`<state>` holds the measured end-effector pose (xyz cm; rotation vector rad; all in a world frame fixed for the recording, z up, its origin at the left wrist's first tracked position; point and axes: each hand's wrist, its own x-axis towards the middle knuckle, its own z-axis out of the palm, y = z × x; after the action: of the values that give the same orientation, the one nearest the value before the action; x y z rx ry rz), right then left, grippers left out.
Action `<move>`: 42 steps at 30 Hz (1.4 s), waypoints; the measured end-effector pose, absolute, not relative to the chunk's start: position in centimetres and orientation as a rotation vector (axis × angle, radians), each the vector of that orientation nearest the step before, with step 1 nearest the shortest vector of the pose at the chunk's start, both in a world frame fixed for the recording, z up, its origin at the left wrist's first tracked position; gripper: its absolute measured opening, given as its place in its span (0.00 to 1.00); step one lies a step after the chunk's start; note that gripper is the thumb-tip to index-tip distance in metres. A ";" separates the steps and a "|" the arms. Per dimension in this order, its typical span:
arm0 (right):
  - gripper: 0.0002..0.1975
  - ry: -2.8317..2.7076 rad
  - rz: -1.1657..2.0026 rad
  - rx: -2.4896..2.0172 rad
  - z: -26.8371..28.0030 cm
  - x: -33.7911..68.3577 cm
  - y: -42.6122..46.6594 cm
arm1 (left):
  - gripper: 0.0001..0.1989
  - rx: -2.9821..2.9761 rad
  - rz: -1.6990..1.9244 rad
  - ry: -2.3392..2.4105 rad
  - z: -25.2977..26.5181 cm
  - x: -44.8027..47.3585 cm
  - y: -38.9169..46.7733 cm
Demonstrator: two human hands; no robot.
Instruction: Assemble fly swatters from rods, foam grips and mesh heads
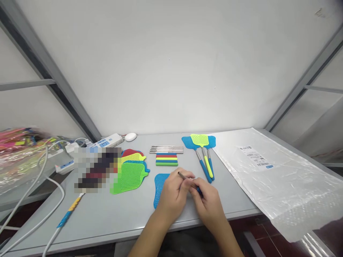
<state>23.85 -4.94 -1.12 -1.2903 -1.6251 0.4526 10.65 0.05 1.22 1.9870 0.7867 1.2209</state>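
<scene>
Near the table's front edge, my left hand (173, 194) is closed around a thin metal rod (182, 175), whose tip sticks out at the upper left. My right hand (207, 200) meets it and grips a dark blue handle sleeve (199, 191) at the rod's other end; the fingers cover most of the join. A blue fly swatter head (159, 185) lies flat on the table, partly hidden behind my left hand. Just beyond the hands is a row of coloured handle sleeves (166, 159), with several metal rods (166, 149) lying behind it.
Fly swatters with handles (202, 153) lie at the back right beside a white plastic mailing bag (257, 167). Loose swatter heads (132, 176) are stacked left. A power strip (109, 141), a white mouse-like object (130, 137), cables (63, 194) and bagged colourful items (24, 153) occupy the left side.
</scene>
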 end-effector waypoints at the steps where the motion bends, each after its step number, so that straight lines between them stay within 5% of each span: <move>1: 0.09 -1.583 0.436 -1.298 -1.2 23.9 -5.0 | 0.14 2.095 1.155 0.805 1.1 10.6 0.1; 13: 0.09 -1.517 0.280 -1.403 -1.5 23.9 -5.0 | 0.25 2.598 0.531 1.416 -1.4 2.8 -2.1; 17: 0.08 -1.722 0.312 -1.427 -1.8 23.7 -4.8 | 0.19 2.541 0.600 1.404 -0.3 2.6 -2.6; 31: 0.07 -1.823 0.367 -1.349 -2.1 23.7 -5.0 | 0.21 1.767 1.164 1.061 0.5 0.5 -3.1; 42: 0.12 -2.042 -0.237 -1.259 1.6 23.1 -4.3 | 0.19 1.718 1.195 1.021 0.5 0.8 -3.1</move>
<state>23.05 -4.29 1.56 -1.2592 -2.0417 -0.2375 0.84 -3.13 0.51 1.7182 1.0209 1.1949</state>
